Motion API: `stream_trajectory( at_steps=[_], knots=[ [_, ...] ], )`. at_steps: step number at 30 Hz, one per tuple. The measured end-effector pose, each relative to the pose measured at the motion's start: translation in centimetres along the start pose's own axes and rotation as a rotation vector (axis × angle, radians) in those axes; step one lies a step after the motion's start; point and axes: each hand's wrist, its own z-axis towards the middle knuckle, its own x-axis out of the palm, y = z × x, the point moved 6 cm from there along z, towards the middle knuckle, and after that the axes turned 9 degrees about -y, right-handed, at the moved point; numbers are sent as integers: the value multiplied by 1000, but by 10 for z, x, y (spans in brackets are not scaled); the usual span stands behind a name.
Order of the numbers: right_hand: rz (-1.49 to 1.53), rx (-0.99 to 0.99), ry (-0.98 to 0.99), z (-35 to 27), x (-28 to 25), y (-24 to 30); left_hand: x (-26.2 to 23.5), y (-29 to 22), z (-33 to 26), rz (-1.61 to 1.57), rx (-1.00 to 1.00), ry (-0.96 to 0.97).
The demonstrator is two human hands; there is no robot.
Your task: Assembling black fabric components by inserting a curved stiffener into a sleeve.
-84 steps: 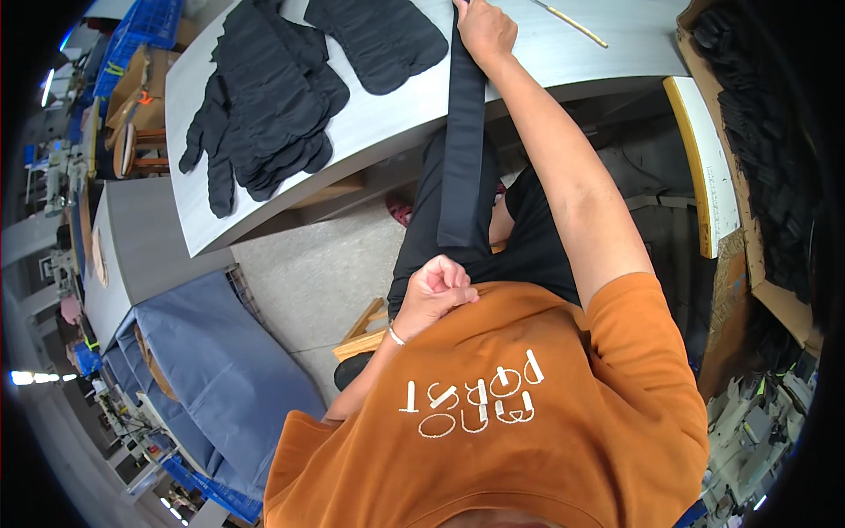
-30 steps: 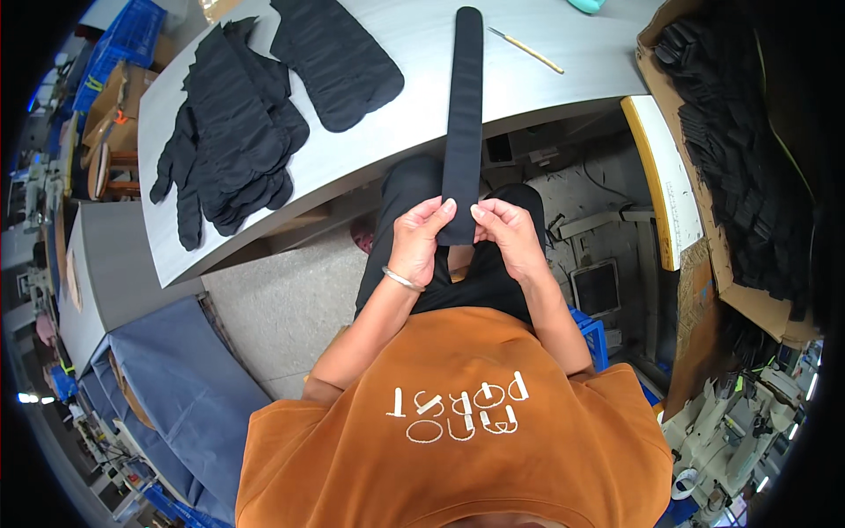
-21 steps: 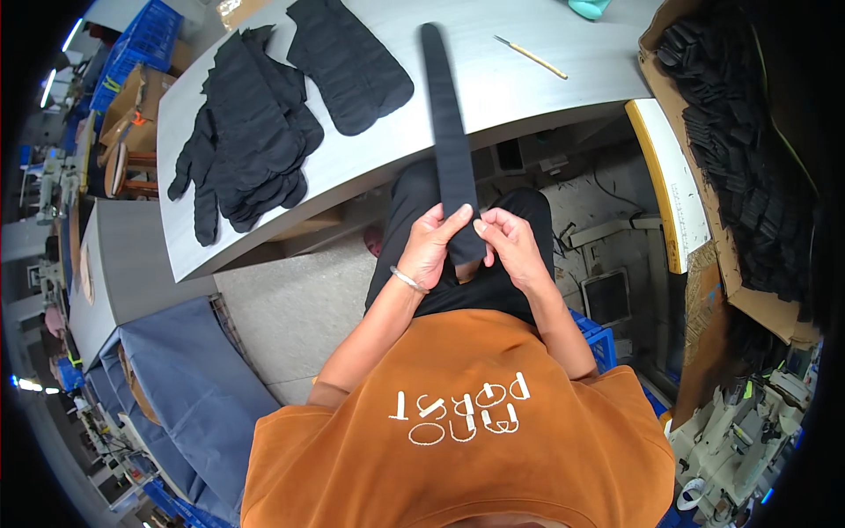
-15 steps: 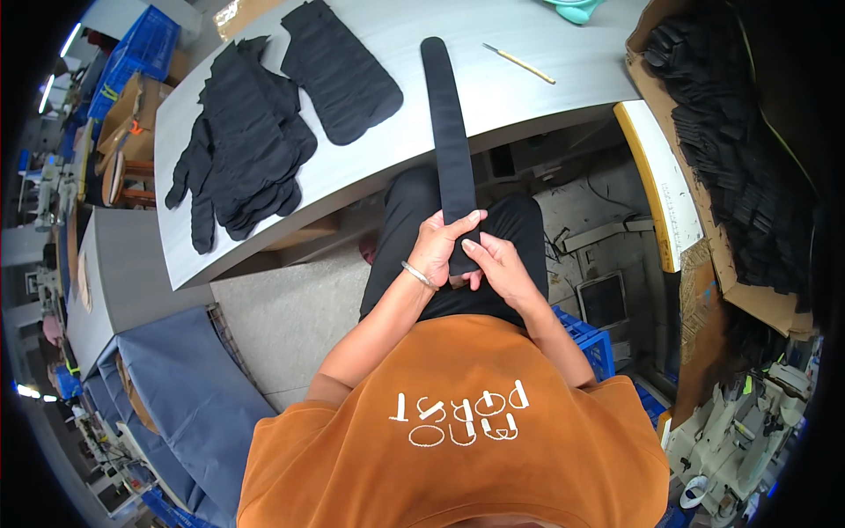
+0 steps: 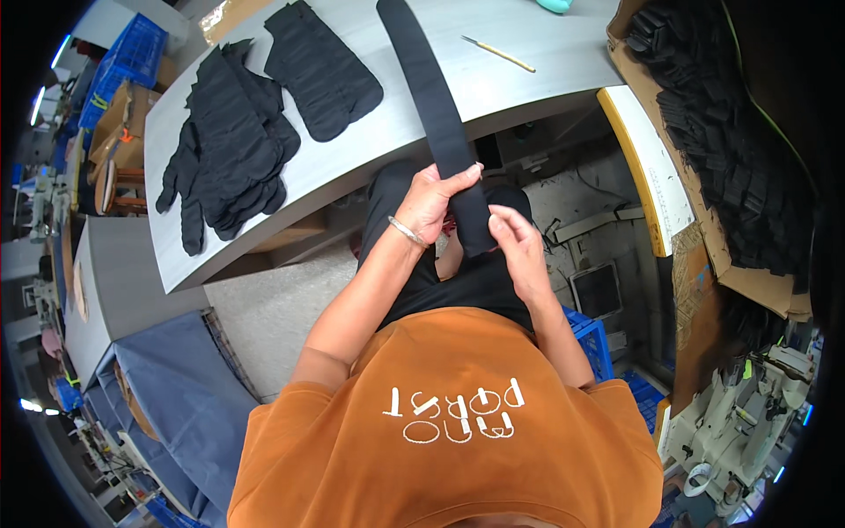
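Note:
A long black fabric strip [image 5: 429, 92] with a rounded far end reaches from above my lap onto the grey table [image 5: 343, 163]. My left hand [image 5: 429, 204] is closed around it, thumb across the top; a bangle sits on that wrist. At the strip's near end, my right hand [image 5: 521, 244] pinches its right edge between thumb and fingers. The undersides of my fingers are partly hidden by the cloth. To the left on the table lie a spread pile of black fabric pieces [image 5: 231, 141] and a neater black stack [image 5: 324, 75].
A thin pointed tool with a light handle [image 5: 500, 55] lies on the table, near a turquoise object [image 5: 554, 4] at the far edge. At right stands a cardboard box [image 5: 717, 260] full of black pieces. Blue cloth [image 5: 180, 396] hangs at left; a blue crate [image 5: 591, 348] sits low at right.
Both hands have moved a little away from my body with the strip. Its far end has shifted farther away and to the left, and my right hand has come out to its right edge.

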Motion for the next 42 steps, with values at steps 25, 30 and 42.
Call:
stream_trajectory(
  at_steps=[25,30,42],
  knots=[
    [-51,217,143,41,28,-8,7,-43,-17,726,1079,-557],
    [-143,-32,0,65,26,-18,22,-37,57,1449,1156,-106],
    [-356,-17,130,4,-3,-10,2,-120,184,1792,1110,-426]
  ],
)
